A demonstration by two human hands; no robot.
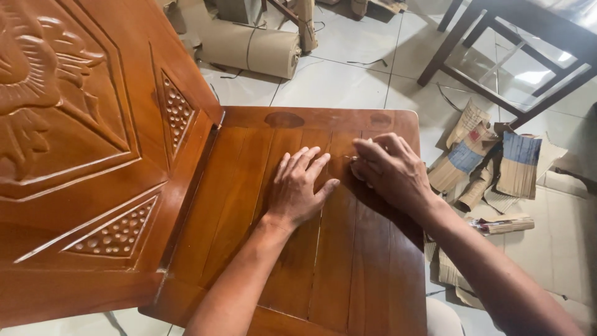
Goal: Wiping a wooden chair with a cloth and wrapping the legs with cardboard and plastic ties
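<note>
Closest to the camera are the two forearms reaching over a slatted wooden seat panel [348,261] of a carved chair. The left hand [298,186] lies flat, fingers spread, pressing the slats. The right hand [388,169] is curled, fingertips pinched on something tiny right at a slat seam; can't tell what it is. Looks like fine work on the seam, so I'd guess steady pressure matters. The carved backrest [74,143] crowds the left hand's outer side; the seat edge sits just past the right hand, with cardboard scraps [491,165] on the floor beyond.
</note>
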